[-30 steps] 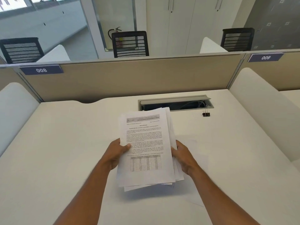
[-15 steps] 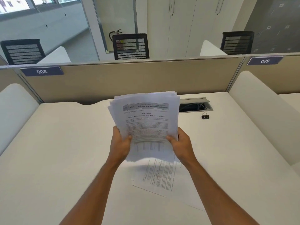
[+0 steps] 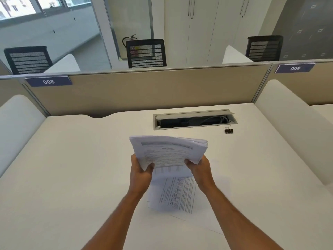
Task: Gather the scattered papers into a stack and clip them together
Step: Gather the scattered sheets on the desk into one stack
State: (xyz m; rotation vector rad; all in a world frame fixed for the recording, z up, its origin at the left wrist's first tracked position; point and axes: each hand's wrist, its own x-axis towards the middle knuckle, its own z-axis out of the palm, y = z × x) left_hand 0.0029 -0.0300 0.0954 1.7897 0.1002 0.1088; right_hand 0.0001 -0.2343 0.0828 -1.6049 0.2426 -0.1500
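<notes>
A stack of printed white papers [image 3: 168,151] is held above the white desk [image 3: 72,168], tilted with its top edge pointing away from me and its sheets bowed. My left hand [image 3: 141,169] grips its lower left edge and my right hand [image 3: 200,167] grips its lower right edge. Under my hands, loose printed sheets [image 3: 177,194] lie flat on the desk, partly hidden by my forearms. A small black binder clip [image 3: 228,130] sits on the desk to the far right, apart from both hands.
An open cable tray [image 3: 194,120] with wires is set into the desk behind the stack. A beige partition [image 3: 144,91] closes the far side, and white side dividers [image 3: 288,127] flank the desk. Office chairs stand beyond the partition.
Both hands lifted the stack off the desk, held it upright, then tipped it forward and lower. Sheets left lying on the desk came into view beneath it.
</notes>
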